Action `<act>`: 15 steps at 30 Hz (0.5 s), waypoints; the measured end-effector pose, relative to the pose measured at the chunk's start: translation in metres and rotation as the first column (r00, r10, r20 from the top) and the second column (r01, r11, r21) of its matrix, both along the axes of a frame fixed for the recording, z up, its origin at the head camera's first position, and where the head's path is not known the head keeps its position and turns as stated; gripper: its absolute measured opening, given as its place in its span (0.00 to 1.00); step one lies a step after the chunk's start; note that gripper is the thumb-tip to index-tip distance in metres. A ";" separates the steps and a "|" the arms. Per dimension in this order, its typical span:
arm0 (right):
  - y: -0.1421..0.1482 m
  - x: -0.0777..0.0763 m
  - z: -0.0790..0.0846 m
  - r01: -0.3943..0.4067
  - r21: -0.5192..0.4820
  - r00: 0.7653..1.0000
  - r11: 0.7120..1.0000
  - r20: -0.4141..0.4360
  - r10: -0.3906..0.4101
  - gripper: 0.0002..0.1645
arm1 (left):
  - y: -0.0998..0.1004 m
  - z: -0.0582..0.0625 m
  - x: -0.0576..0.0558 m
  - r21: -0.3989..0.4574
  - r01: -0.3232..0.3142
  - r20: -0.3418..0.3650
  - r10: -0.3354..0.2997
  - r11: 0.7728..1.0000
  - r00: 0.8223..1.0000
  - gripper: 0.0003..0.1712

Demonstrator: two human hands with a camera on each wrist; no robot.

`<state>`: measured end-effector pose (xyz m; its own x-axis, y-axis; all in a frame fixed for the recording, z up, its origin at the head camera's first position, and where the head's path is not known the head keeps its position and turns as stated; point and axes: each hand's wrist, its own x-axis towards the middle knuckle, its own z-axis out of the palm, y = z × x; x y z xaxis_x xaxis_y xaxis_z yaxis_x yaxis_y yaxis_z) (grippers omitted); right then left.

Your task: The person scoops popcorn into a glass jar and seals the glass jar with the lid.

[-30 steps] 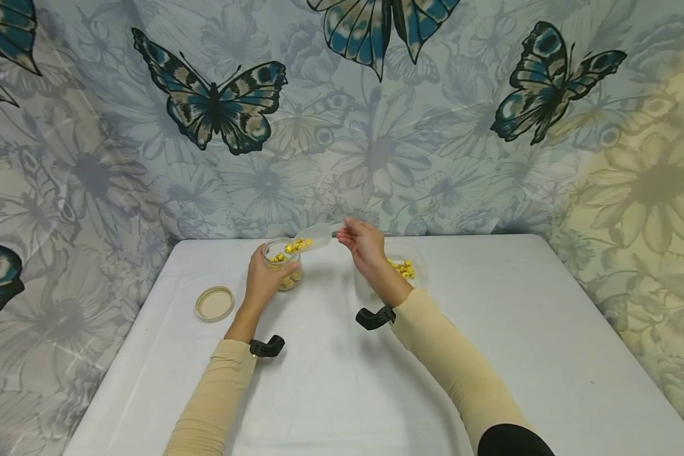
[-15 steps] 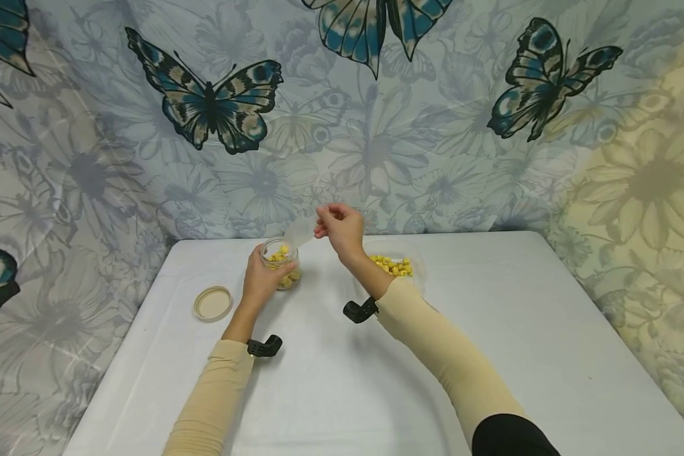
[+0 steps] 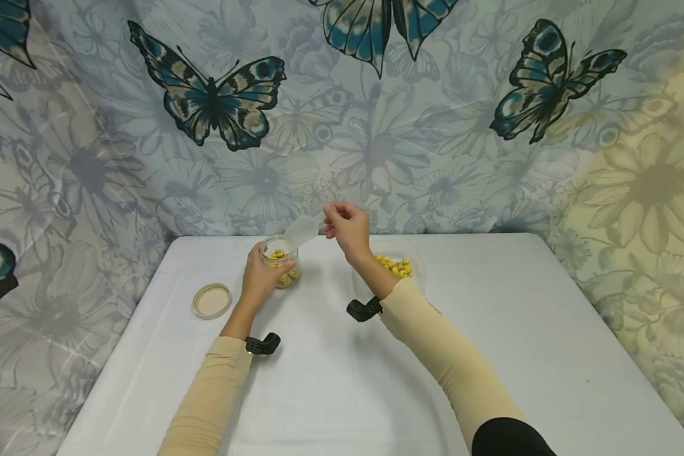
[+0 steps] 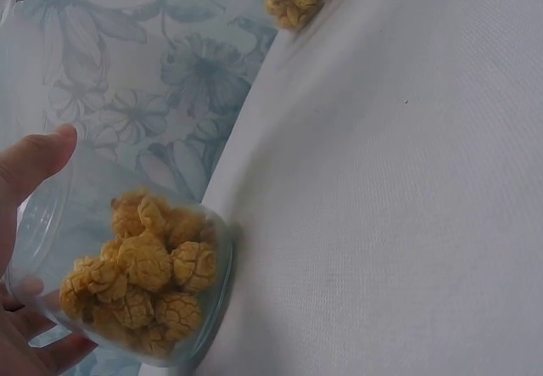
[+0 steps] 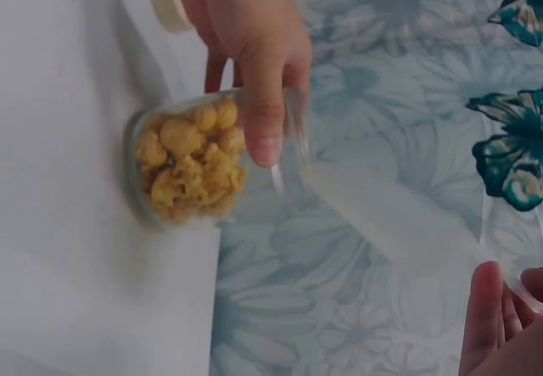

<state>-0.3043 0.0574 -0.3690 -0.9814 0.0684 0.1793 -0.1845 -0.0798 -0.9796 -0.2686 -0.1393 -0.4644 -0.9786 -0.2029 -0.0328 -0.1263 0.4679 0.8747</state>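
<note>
1. I've got the left hand [image 3: 260,277] wrapped around the glass jar [image 5: 259,196], thumb on the near side, the jar standing upright towards the far edge of the white table [image 3: 490,348].
2. Inside it, yellow popcorn [image 5: 191,164] sits heaped in the lower part.
3. Over on my right, the right hand [image 3: 348,229] pinches the handle of a translucent scoop [image 3: 302,231], raised above the table.
4. That scoop slants down leftwards, its tip right at the jar's mouth; whether it touches the rim, I can't tell.
5. Partly behind the right forearm, there's a clear tub [image 3: 418,258] holding more popcorn.
6. Left of the jar lies a round cream lid [image 3: 211,301].
</note>
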 end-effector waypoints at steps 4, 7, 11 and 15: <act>0.002 0.000 0.000 -0.004 -0.001 1.000 1.000 0.011 0.004 0.12 | 0.000 0.000 0.000 -0.005 0.001 0.000 -0.001 1.000 1.000 0.57; 0.002 0.002 0.000 -0.005 0.001 1.000 1.000 0.020 0.005 0.12 | 0.000 0.000 0.000 -0.004 0.000 -0.001 0.000 1.000 1.000 0.57; 0.002 0.002 0.000 -0.008 -0.010 0.999 1.000 0.042 0.008 0.12 | 0.001 0.000 0.001 -0.008 -0.004 -0.004 0.004 1.000 1.000 0.57; 0.003 0.001 0.000 -0.007 -0.035 0.998 0.999 0.064 0.009 0.11 | 0.001 0.000 0.000 -0.020 -0.004 -0.004 0.004 1.000 1.000 0.57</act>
